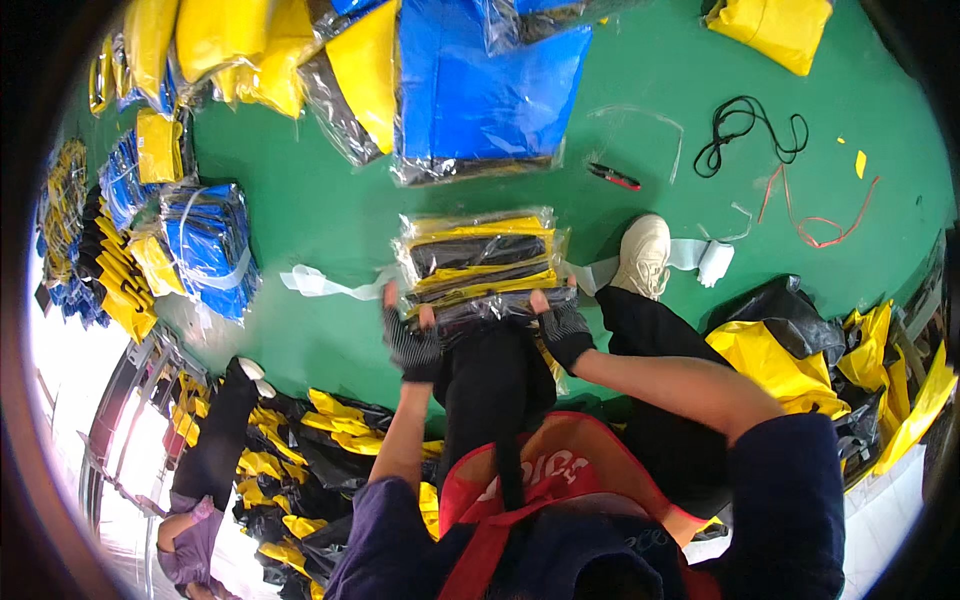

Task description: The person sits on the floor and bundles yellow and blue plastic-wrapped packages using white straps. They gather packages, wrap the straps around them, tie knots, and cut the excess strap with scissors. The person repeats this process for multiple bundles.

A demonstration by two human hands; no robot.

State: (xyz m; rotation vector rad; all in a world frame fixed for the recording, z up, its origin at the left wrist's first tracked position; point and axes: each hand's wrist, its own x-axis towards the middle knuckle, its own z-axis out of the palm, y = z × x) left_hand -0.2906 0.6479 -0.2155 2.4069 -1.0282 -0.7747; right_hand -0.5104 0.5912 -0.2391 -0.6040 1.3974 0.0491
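Note:
A stack of folded black and yellow pieces [484, 259] in clear plastic bags lies in front of me on the green floor. My left hand [412, 337], in a striped fingerless glove, grips the stack's near left corner. At its near right corner, my right hand [564, 326] holds on in a matching glove. A white band [345, 285] runs out from the stack's left side and shows again on the right. My pale shoe [643, 255] stands on its right length, which ends in a loose roll [716, 262].
Blue [487, 90] and yellow bagged bundles [221, 37] lie beyond the stack. Thread snips [615, 176], black cord [720, 139] and red string [821, 232] lie right. Tied blue bundles [206, 247] stand left. Yellow-black material [780, 364] is heaped nearby. Another person [202, 480] is at lower left.

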